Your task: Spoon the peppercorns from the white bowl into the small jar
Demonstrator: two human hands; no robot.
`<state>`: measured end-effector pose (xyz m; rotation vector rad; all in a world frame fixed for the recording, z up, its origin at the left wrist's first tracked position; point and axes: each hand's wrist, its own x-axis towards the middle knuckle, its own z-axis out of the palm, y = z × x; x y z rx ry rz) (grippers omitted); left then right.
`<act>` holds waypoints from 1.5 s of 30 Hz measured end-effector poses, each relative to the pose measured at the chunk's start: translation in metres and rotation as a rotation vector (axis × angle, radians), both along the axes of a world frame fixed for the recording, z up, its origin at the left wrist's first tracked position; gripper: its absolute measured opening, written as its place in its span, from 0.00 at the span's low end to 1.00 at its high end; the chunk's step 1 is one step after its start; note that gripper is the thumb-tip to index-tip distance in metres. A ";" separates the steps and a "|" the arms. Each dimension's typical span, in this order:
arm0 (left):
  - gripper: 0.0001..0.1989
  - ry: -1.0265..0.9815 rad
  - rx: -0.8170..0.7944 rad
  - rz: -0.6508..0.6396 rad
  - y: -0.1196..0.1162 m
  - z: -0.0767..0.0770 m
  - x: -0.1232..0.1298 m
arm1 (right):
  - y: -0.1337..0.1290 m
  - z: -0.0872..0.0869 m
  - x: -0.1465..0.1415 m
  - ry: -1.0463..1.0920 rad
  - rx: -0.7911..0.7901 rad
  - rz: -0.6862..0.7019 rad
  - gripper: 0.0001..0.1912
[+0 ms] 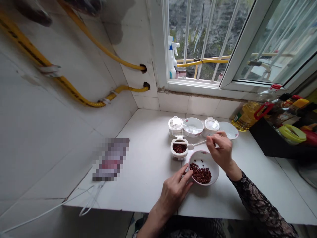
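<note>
My right hand [221,150] pinches the handle of a small white spoon [199,143]. The spoon's bowl is beside the rim of an open seasoning jar [179,156], which holds dark red bits like Sichuan peppercorns; its clear lid stands raised behind. In front of the jar, to its right, sits a white bowl [215,165] with a pink rim. A heap of the same dark red peppercorns [201,174] covers part of its bottom. My left hand [176,188] grips the bowl's left rim, thumb and fingers against its side.
Behind stand two more white seasoning jars [173,127] [211,125] and two white bowls [193,127] [230,130]. At right, an oil bottle [250,110] and a black rack [266,140] hold the corner. A blurred-out object [111,162] with a white cable lies at left.
</note>
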<state>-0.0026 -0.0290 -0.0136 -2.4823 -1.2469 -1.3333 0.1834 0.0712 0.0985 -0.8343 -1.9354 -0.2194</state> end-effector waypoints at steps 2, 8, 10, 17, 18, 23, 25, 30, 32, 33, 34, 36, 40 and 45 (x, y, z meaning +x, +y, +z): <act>0.14 0.000 -0.001 -0.008 0.000 0.000 0.000 | -0.003 -0.005 0.017 0.019 -0.084 -0.015 0.19; 0.14 0.004 -0.004 -0.004 -0.001 0.001 -0.001 | -0.008 -0.031 0.037 -0.248 -0.097 -0.055 0.19; 0.14 0.011 -0.012 0.001 -0.001 0.001 -0.001 | -0.009 -0.038 0.033 -0.298 -0.109 -0.041 0.19; 0.14 0.015 -0.019 -0.005 -0.002 0.001 -0.002 | -0.013 -0.051 0.020 -0.147 -0.408 0.086 0.23; 0.14 0.018 -0.022 -0.006 -0.002 0.001 -0.002 | -0.013 -0.051 0.021 -0.112 -0.443 0.072 0.24; 0.13 0.009 -0.020 -0.005 -0.002 0.002 -0.002 | -0.013 -0.049 0.028 0.053 -0.584 -0.019 0.23; 0.14 0.006 -0.022 -0.006 -0.002 0.002 -0.002 | -0.013 -0.048 0.030 0.108 -0.633 -0.030 0.23; 0.14 0.016 -0.039 -0.010 -0.002 0.003 -0.003 | -0.012 -0.051 0.031 0.117 -0.607 -0.076 0.23; 0.14 0.017 -0.042 -0.008 -0.002 0.003 -0.003 | -0.013 -0.052 0.032 0.120 -0.616 -0.083 0.23; 0.14 0.016 -0.039 -0.007 -0.003 0.003 -0.003 | -0.013 -0.053 0.032 0.132 -0.635 -0.081 0.23; 0.14 0.016 -0.037 -0.006 -0.003 0.003 -0.003 | -0.013 -0.053 0.032 0.145 -0.657 -0.079 0.23; 0.14 0.018 -0.038 -0.009 -0.003 0.002 -0.003 | -0.013 -0.053 0.033 0.157 -0.678 -0.076 0.24; 0.14 0.016 -0.040 -0.007 -0.002 0.002 -0.003 | -0.012 -0.053 0.032 0.044 -0.509 -0.103 0.23; 0.14 0.026 -0.038 0.003 -0.002 0.002 -0.002 | -0.014 -0.050 0.021 -0.152 -0.314 -0.046 0.22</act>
